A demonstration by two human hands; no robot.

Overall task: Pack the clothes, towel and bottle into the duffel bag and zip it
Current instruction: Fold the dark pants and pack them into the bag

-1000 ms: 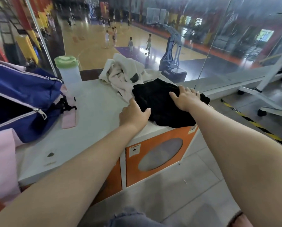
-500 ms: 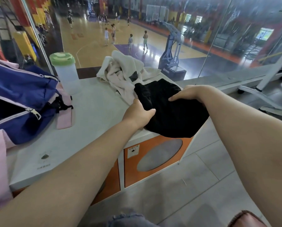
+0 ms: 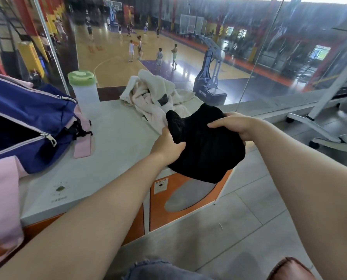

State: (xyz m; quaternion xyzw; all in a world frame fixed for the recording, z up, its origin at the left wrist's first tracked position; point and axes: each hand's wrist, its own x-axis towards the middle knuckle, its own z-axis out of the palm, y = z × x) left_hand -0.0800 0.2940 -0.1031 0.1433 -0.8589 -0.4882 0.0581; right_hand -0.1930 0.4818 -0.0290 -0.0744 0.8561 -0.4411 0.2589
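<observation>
Black garment [image 3: 206, 150] — navy-and-pink duffel bag [image 3: 27, 110]

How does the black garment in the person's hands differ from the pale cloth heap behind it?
The black garment is dark and gripped by the left hand and right hand; the pale cloth heap is cream-pink and untouched. The black garment overhangs the counter edge; the heap lies fully on it. Both are soft, crumpled fabric, still outside the duffel bag.

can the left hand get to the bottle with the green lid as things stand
Probably not at once: the left hand grips the black garment along with the right hand. The bottle stands upright past the duffel bag, with bare countertop between, so once freed the path looks open.
</observation>
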